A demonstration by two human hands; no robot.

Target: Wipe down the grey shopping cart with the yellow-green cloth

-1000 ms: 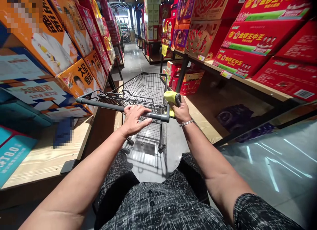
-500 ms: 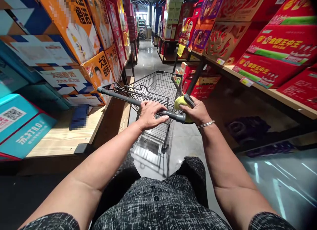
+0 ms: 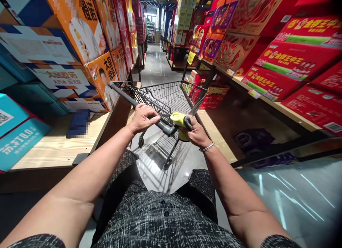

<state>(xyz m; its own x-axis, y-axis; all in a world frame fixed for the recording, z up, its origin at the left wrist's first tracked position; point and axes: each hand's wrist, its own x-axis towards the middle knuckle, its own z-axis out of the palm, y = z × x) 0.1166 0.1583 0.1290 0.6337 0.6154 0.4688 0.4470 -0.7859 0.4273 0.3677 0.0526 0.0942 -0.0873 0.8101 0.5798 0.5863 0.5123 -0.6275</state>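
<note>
A black wire shopping cart (image 3: 160,93) stands in front of me, turned at an angle between the shelves. My left hand (image 3: 143,118) is closed over its dark grey handle (image 3: 123,93), near the middle of the bar. A folded yellow and dark grey cloth (image 3: 178,119) is gripped in my right hand (image 3: 197,133), just beyond the right end of the handle. Part of the cloth hangs below the fingers beside the cart frame. The wire basket holds nothing that I can make out.
Orange drink cartons (image 3: 103,73) are stacked on the left wooden shelf (image 3: 61,152), with a turquoise box (image 3: 21,134) and a dark blue item (image 3: 78,123). Red boxes (image 3: 283,61) line the right shelf. A tiled aisle (image 3: 156,63) runs ahead.
The cart has swung round, its handle's right end coming nearer me and to the left and its front pointing further right. Both hands have shifted left along with it.
</note>
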